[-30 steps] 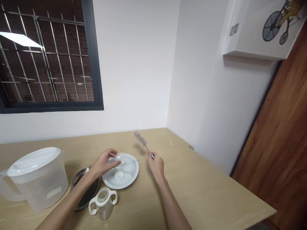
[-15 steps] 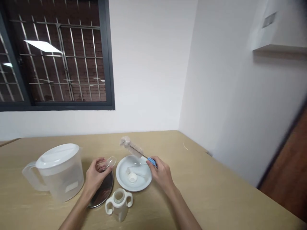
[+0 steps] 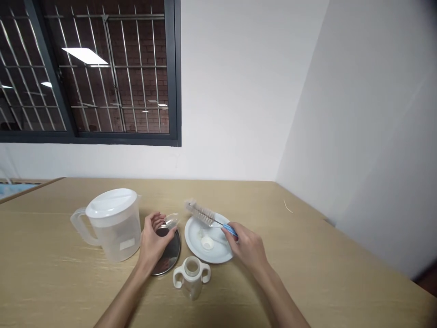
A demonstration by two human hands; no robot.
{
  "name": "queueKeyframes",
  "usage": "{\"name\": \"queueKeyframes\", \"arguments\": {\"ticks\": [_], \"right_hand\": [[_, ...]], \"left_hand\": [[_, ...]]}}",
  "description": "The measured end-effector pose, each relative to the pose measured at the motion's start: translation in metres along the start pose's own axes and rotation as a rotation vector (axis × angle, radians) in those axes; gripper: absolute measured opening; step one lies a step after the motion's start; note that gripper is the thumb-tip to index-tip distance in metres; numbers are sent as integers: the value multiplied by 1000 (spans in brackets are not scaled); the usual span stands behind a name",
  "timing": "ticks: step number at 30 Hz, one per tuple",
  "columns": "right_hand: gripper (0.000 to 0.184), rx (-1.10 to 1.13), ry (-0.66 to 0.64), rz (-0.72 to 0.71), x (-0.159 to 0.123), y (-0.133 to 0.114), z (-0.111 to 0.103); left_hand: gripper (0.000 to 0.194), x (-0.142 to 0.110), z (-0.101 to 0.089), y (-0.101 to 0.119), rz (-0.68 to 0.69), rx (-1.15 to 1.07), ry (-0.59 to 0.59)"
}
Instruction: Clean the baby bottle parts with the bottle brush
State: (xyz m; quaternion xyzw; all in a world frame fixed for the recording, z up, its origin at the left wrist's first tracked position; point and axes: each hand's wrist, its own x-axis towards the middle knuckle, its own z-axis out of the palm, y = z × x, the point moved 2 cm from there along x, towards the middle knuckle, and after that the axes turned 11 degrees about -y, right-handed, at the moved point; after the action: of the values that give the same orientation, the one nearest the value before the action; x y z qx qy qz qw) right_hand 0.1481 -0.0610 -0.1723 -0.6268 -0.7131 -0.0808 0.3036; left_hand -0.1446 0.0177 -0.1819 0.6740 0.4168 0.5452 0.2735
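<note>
A small clear dome-shaped bottle cap (image 3: 172, 220) is held between the thumb and fingers of my left hand (image 3: 154, 239), over the far part of a round metal tray (image 3: 170, 255). My right hand (image 3: 246, 243) grips the blue handle of a bottle brush (image 3: 204, 214). Its white bristles point up and left, above the rim of a white plate (image 3: 194, 248). On the plate lie a white ring-shaped piece (image 3: 207, 243) and a pale piece too unclear to name. Below the plate, a clear baby bottle (image 3: 192, 277) with two white handles stands upright, its mouth uncovered.
A translucent lidded pitcher (image 3: 114, 223) stands left of the tray, handle pointing left. A thin pale strip (image 3: 287, 206) lies on the wooden table (image 3: 307, 273) at the right. Behind the table are a white wall and a barred window (image 3: 112, 73).
The view has swung left, shifting everything rightward in the picture. Both hands keep their holds. The brush has come slightly lower toward the plate, and its tip is blurred.
</note>
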Motion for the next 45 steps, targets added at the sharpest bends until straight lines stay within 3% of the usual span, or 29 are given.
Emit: {"name": "queueKeyframes", "arguments": {"ticks": [4,8,15,19,28,34,40,45], "right_hand": [[28,66,132,-120,0,-7,-5],[18,56,135,-272,-1,-15,-6],[19,7,214,-165,-1,-9,-10],[18,58,178,-229,-1,-14,-8],[24,1,178,-117,-1,-6,-9],[24,42,143,-181,-1,-13,-8],[27,-7,126,-79,-2,-6,-7],[27,39,132,-114,-3,-11,-9]], "left_hand": [[67,-4,2,2,31,0,-13],[68,-6,2,8,5,7,-28],[70,-6,-2,10,-88,-65,11],[72,-6,-2,10,-123,-93,5],[68,-5,-3,5,-55,-136,42],[66,-5,-3,6,-48,-92,28],[61,-9,-4,12,-34,-12,19],[58,-11,-5,15,-42,75,7]]}}
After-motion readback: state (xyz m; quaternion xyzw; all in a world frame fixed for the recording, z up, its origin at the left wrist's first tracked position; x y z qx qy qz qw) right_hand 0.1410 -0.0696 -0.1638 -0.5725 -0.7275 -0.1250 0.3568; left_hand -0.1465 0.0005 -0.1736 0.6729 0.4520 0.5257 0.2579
